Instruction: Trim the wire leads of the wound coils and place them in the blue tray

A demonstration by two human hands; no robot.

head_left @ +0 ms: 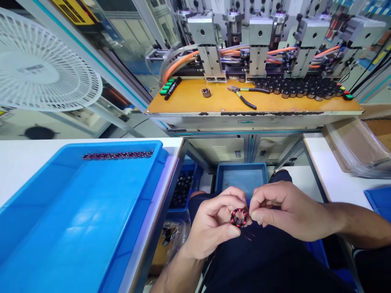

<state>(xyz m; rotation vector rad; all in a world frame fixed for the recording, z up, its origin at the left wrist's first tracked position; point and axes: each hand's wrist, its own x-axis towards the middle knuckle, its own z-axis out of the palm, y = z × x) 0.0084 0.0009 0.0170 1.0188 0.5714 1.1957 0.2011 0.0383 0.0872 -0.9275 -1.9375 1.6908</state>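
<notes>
My left hand (pixel 215 219) holds a small ring-shaped motor stator (pixel 239 218) with red wire windings between thumb and fingers, its open face turned up toward me. Close against the stator's right edge, my right hand (pixel 282 209) is closed in a pinch. Whatever sits between those fingertips is too small to make out. Thin loose wire ends (pixel 249 236) stick out below the stator, above my dark clothing. A row of similar wound stators (pixel 118 155) lies along the far side of the large blue tray (pixel 91 219) on my left.
Ahead, an orange machine bench (pixel 189 103) bears a single stator (pixel 206 92), cutting pliers (pixel 244 94), a black marker (pixel 172 88) and many dark cylindrical parts (pixel 301 88). A blue bin (pixel 241 177) stands below. A white fan (pixel 45 65) is at left, plastic-wrapped cardboard (pixel 359 146) at right.
</notes>
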